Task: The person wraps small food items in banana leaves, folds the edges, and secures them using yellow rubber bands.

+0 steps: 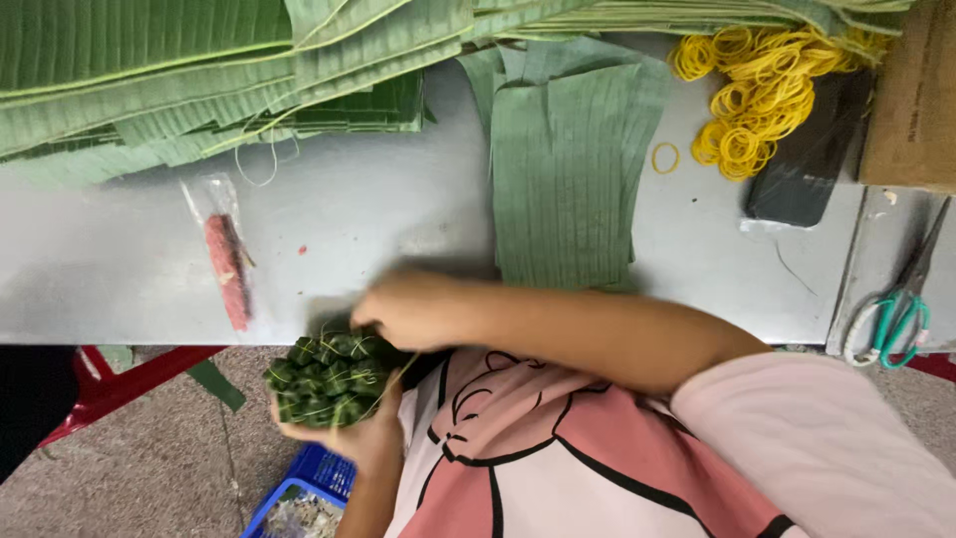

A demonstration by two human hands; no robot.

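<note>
My left hand cups from below a bundle of small green leaf-wrapped parcels, held just off the near edge of the grey table. My right hand reaches across from the right and presses on the top right of the bundle with curled fingers. It is blurred, so what lies under its fingers is hidden. A thin pale strand runs down from the bundle's right side.
Stacked banana leaves fill the table's back. Cut leaf strips lie in the middle. At right are yellow rubber bands, a dark phone, teal-handled scissors and a cardboard box. A wrapped red stick lies left. A blue basket sits below.
</note>
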